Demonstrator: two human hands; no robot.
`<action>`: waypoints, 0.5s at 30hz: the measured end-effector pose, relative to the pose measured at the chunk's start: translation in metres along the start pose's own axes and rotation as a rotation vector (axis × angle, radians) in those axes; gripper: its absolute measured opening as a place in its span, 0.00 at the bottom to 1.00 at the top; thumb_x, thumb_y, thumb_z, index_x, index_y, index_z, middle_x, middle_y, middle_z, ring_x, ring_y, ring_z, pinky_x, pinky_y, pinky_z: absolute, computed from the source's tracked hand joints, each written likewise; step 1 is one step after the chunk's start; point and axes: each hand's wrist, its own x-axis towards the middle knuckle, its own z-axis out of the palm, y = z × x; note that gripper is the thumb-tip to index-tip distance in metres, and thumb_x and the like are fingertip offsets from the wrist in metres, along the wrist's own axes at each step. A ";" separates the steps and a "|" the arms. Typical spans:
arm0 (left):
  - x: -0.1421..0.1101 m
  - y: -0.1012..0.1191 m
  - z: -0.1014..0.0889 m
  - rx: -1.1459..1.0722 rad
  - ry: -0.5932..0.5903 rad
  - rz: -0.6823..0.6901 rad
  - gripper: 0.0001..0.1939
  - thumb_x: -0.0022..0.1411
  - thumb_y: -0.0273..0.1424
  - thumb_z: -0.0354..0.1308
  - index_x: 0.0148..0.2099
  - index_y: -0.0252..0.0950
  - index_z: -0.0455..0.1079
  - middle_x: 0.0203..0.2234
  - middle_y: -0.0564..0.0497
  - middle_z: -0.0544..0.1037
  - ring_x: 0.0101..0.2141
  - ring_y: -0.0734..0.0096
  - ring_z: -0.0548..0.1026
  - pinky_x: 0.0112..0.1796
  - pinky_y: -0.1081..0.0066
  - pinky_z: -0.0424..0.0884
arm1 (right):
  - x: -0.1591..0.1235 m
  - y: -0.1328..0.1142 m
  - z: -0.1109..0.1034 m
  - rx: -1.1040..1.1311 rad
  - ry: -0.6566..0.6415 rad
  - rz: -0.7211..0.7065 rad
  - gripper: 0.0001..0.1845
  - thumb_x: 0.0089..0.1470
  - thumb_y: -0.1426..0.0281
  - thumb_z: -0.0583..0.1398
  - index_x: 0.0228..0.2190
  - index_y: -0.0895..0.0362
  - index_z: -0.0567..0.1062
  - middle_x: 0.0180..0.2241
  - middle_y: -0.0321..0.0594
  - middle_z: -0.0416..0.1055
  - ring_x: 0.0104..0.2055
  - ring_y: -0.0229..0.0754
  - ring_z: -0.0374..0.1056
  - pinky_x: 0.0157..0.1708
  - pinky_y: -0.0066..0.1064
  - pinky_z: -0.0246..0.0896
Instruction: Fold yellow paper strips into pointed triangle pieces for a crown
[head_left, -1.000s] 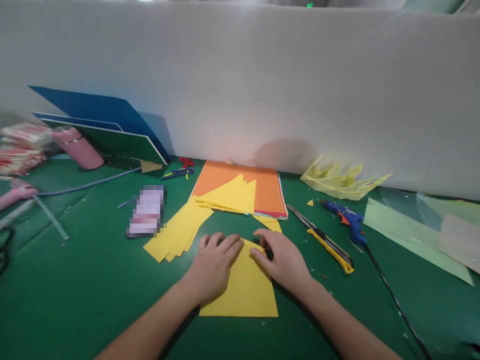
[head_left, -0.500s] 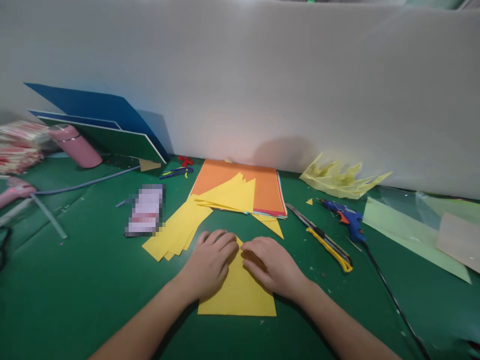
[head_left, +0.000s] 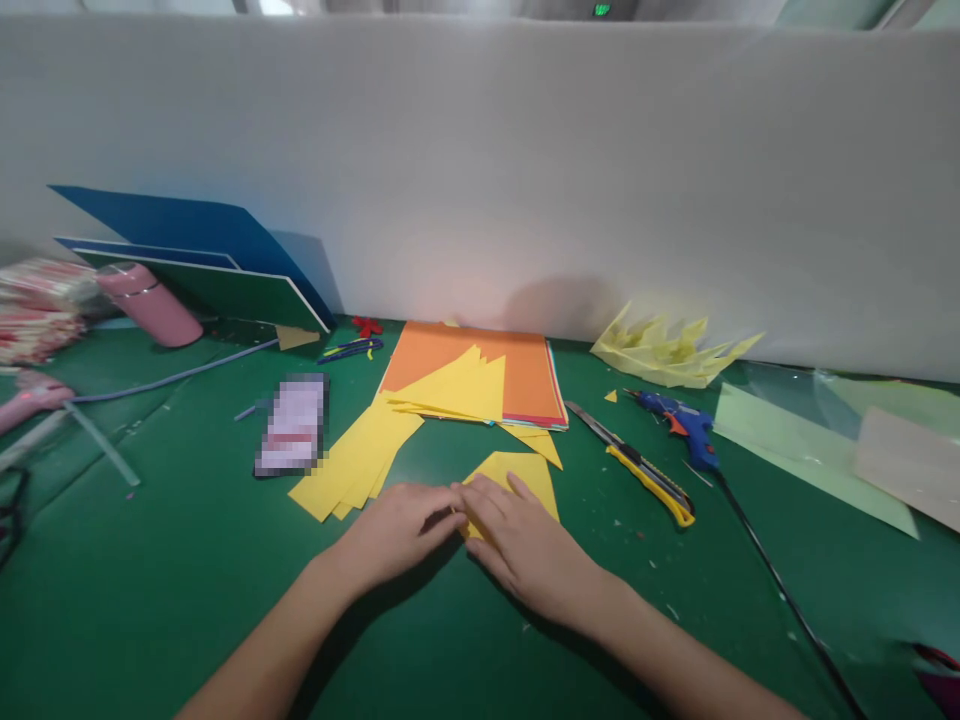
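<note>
A sheet of yellow paper [head_left: 534, 475], folded or turned at an angle, lies on the green table in front of me. My left hand [head_left: 409, 525] pinches its left edge, thumb and fingers closed together. Over the sheet rests my right hand [head_left: 517, 530], its fingers stretched out flat and their tips meeting my left fingertips. The paper's near part is hidden beneath the hands. Beyond them, cut yellow paper strips [head_left: 352, 465] and pointed yellow pieces [head_left: 465, 390] overlap a stack of orange and other coloured sheets [head_left: 525, 375].
To the right are a yellow utility knife [head_left: 649, 480], a blue glue gun [head_left: 686, 425] with its cord, a jagged yellow paper shape [head_left: 667, 355] and pale green sheets [head_left: 802, 450]. A phone [head_left: 294, 425], pink bottle [head_left: 154, 305] and pink glue gun [head_left: 34, 395] are on the left.
The yellow sheet has been turned and shifted away from me. My left hand has moved down to its left edge, and my right hand has moved left across it.
</note>
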 end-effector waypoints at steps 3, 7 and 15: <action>-0.002 0.000 -0.005 -0.031 0.131 0.133 0.16 0.67 0.34 0.47 0.30 0.37 0.70 0.21 0.54 0.76 0.23 0.72 0.71 0.27 0.73 0.63 | -0.002 0.002 -0.006 0.067 -0.060 -0.091 0.21 0.62 0.72 0.49 0.56 0.56 0.62 0.57 0.46 0.64 0.63 0.47 0.50 0.62 0.53 0.38; 0.000 0.003 -0.013 -0.144 0.272 0.196 0.11 0.65 0.31 0.49 0.31 0.37 0.68 0.25 0.52 0.75 0.29 0.71 0.71 0.32 0.72 0.66 | -0.006 -0.002 -0.015 0.155 -0.195 -0.249 0.23 0.56 0.81 0.49 0.50 0.53 0.69 0.53 0.40 0.68 0.62 0.40 0.51 0.63 0.48 0.29; -0.001 0.004 -0.010 -0.159 -0.162 0.087 0.04 0.59 0.28 0.58 0.31 0.36 0.67 0.33 0.52 0.69 0.35 0.69 0.69 0.35 0.72 0.65 | -0.015 0.018 -0.008 -0.013 -0.011 -0.396 0.15 0.61 0.76 0.51 0.42 0.49 0.73 0.47 0.38 0.71 0.55 0.40 0.56 0.57 0.42 0.37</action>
